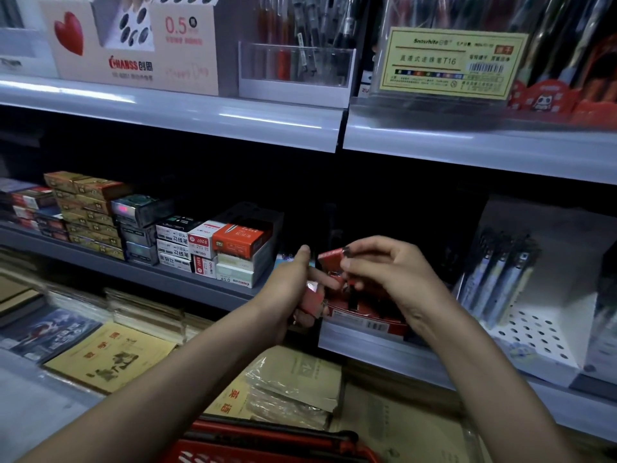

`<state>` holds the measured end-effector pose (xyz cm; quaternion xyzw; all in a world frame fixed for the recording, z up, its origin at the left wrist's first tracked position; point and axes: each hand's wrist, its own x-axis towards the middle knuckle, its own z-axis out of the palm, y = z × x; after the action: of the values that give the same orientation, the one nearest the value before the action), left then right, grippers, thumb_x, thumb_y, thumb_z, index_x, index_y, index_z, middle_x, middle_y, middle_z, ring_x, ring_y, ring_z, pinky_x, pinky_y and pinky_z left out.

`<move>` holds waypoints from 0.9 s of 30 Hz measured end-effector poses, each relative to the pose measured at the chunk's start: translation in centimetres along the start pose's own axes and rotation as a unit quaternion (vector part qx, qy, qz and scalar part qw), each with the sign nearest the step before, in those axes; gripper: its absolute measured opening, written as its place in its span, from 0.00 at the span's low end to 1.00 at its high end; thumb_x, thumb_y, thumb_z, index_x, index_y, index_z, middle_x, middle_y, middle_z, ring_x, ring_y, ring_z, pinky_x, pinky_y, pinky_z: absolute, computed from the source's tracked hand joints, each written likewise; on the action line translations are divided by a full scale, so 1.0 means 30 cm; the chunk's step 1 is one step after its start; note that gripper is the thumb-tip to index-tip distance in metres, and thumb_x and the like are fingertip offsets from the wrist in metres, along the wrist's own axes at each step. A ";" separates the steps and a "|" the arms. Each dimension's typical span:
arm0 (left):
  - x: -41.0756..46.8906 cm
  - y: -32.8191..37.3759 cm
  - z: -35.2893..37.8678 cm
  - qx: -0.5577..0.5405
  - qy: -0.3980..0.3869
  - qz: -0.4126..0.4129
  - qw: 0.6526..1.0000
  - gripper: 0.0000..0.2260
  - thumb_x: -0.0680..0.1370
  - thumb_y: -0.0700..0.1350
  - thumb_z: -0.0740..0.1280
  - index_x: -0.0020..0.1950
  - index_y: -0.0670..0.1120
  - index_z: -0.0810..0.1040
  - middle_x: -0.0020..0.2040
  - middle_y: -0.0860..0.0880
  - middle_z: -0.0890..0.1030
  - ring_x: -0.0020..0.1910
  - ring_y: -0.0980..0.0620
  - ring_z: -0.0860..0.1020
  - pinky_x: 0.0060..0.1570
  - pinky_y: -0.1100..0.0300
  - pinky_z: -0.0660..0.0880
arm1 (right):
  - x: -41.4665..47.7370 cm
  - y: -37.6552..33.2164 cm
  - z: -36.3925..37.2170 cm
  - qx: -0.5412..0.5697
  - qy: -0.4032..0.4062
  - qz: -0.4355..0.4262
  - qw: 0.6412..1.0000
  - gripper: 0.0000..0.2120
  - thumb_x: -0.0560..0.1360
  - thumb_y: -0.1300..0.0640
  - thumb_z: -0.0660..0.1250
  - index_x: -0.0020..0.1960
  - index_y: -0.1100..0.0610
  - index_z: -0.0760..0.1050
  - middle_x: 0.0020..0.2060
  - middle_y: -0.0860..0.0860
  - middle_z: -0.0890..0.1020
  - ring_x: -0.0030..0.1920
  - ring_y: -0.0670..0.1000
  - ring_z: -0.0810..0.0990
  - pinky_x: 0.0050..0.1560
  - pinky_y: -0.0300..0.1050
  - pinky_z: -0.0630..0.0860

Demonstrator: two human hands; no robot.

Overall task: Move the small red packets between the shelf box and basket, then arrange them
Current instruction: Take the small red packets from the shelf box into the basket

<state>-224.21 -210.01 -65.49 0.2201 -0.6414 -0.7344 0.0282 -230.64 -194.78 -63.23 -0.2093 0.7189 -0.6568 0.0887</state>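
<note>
Right hand (384, 272) pinches one red packet (330, 255) just above the shelf box (364, 324), left hand (288, 289) grips spare packets (312, 300) beside the box; best seat each upright, snug against its row.

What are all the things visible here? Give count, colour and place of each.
shelf box: one, red, front of middle shelf
raised packet: one, red, above the shelf box
held packets: count unclear, red, left of the shelf box
basket: one, red, bottom of view
stacked small boxes: many, mixed colours, middle shelf, left
exercise books: several, yellow, lowest shelf
pen holder: one, clear, top shelf
left hand: one, grips the held packets
right hand: one, pinches the raised packet
</note>
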 end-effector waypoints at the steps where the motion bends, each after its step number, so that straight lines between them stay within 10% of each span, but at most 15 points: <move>1: 0.005 0.000 -0.011 -0.049 -0.011 -0.028 0.998 0.30 0.86 0.61 0.53 0.45 0.39 0.82 0.28 0.43 0.76 0.25 0.50 0.70 0.21 0.68 0.61 | 0.011 0.006 -0.008 -0.016 0.024 -0.023 0.999 0.09 0.72 0.66 0.76 0.50 0.59 0.83 0.40 0.58 0.87 0.37 0.51 0.85 0.38 0.38 0.81; 6: -0.004 0.024 -0.063 -0.194 -0.028 -0.123 0.973 0.18 0.81 0.51 0.62 0.55 0.35 0.78 0.41 0.39 0.77 0.31 0.47 0.75 0.26 0.61 0.75 | 0.073 0.101 -0.034 -0.311 0.123 -0.167 0.927 0.08 0.73 0.59 0.76 0.50 0.49 0.85 0.42 0.43 0.85 0.43 0.39 0.84 0.46 0.34 0.81; 15: -0.012 0.045 -0.058 -0.228 -0.055 -0.105 0.966 0.12 0.78 0.27 0.60 0.59 0.35 0.73 0.60 0.31 0.75 0.47 0.38 0.80 0.34 0.52 0.84 | 0.076 0.131 -0.018 -0.490 0.016 -0.154 0.858 0.18 0.77 0.68 0.66 0.55 0.48 0.86 0.55 0.47 0.85 0.58 0.50 0.82 0.58 0.48 0.79; 18: -0.015 0.044 -0.032 -0.239 -0.048 -0.087 0.966 0.01 0.80 0.29 0.65 0.50 0.32 0.76 0.56 0.30 0.77 0.48 0.37 0.81 0.34 0.51 0.84 | 0.075 0.126 -0.022 -0.471 0.041 -0.158 0.867 0.18 0.78 0.67 0.64 0.57 0.48 0.84 0.55 0.46 0.84 0.57 0.48 0.81 0.57 0.45 0.78; 23: 0.010 0.032 0.004 -0.188 -0.017 -0.041 0.981 0.07 0.79 0.39 0.72 0.45 0.36 0.79 0.39 0.37 0.83 0.26 0.50 0.82 0.23 0.64 0.78 | 0.043 0.039 -0.032 -0.173 0.014 -0.055 0.983 0.07 0.80 0.52 0.69 0.53 0.53 0.85 0.42 0.50 0.87 0.39 0.48 0.85 0.37 0.41 0.77; 27: 0.005 0.029 0.068 -0.164 -0.021 -0.006 0.986 0.09 0.80 0.44 0.71 0.42 0.43 0.79 0.28 0.47 0.81 0.23 0.57 0.77 0.19 0.69 0.68 | -0.001 0.007 -0.033 -0.075 -0.049 -0.004 0.996 0.08 0.75 0.60 0.75 0.53 0.61 0.84 0.40 0.59 0.87 0.38 0.52 0.86 0.36 0.39 0.82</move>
<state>-225.31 -208.31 -64.53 0.2007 -0.5114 -0.8343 0.0457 -231.05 -193.87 -63.31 -0.2499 0.7604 -0.5902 0.1050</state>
